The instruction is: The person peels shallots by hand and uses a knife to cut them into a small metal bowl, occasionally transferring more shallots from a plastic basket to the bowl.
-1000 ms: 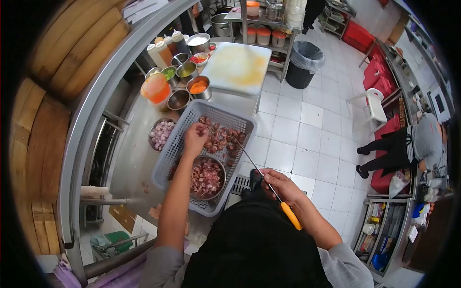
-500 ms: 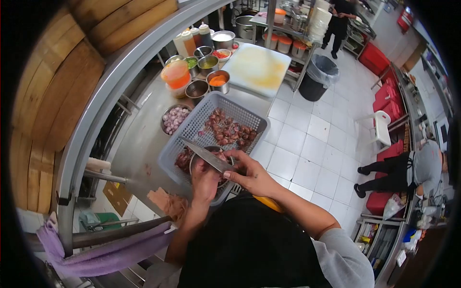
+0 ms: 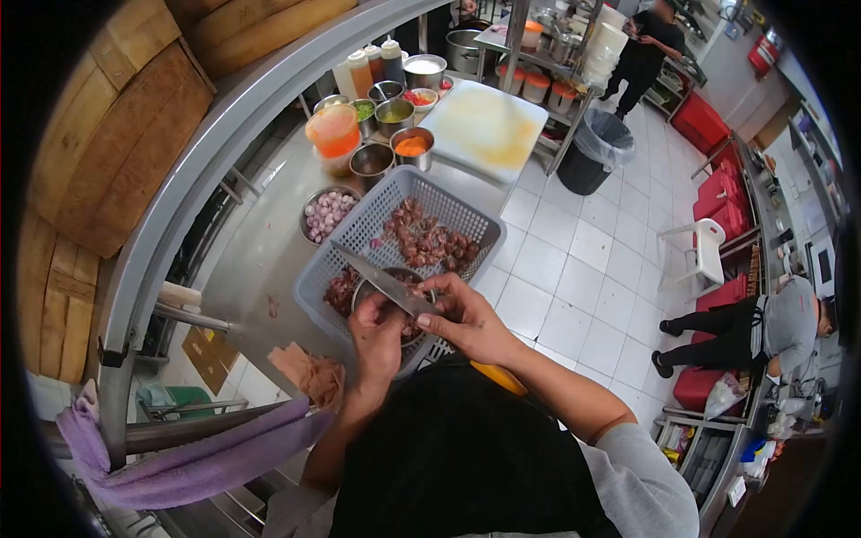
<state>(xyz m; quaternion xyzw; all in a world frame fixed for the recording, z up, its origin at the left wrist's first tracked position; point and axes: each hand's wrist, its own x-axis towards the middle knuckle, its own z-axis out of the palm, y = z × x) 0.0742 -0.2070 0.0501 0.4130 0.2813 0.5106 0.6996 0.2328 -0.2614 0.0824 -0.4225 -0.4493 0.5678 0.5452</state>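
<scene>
The knife (image 3: 386,282) has a smooth steel blade with a dull gleam and a glossy yellow plastic handle. The basket (image 3: 466,220) under it is matt grey plastic lattice, and the counter (image 3: 260,260) is brushed stainless steel. The far cutting board (image 3: 484,125) is stained white plastic. Rough wooden boards (image 3: 117,134) stand left, and a soft purple cloth (image 3: 179,466) hangs near.

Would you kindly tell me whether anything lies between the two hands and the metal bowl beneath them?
Nothing visible does. The left hand and the right hand, whose fingers grip the knife, sit directly over the metal bowl in the grey basket; the hands hide part of the bowl.
</scene>
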